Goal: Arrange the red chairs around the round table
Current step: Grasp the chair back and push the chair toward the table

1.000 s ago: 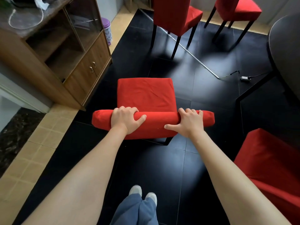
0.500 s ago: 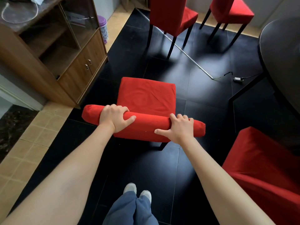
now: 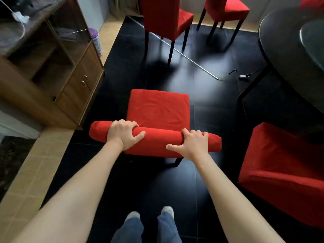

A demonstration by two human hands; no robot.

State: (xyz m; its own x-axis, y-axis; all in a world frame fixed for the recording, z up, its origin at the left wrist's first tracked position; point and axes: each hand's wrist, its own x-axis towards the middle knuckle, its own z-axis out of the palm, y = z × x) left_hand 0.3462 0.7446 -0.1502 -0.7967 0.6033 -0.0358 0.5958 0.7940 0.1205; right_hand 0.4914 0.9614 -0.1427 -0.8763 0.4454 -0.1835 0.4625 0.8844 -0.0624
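Both grips, left hand (image 3: 124,134) and right hand (image 3: 192,145), clamp chair backrest (image 3: 156,137); round worktop (image 3: 287,55) far right; likely several chairs unplaced.

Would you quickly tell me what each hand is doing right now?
Left hand: closed on the top of the chair back.
Right hand: closed on the same chair back, further right.

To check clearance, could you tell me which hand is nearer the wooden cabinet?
Left. The left hand grips the chair's backrest end toward the wooden cabinet; the right hand grips its far end.
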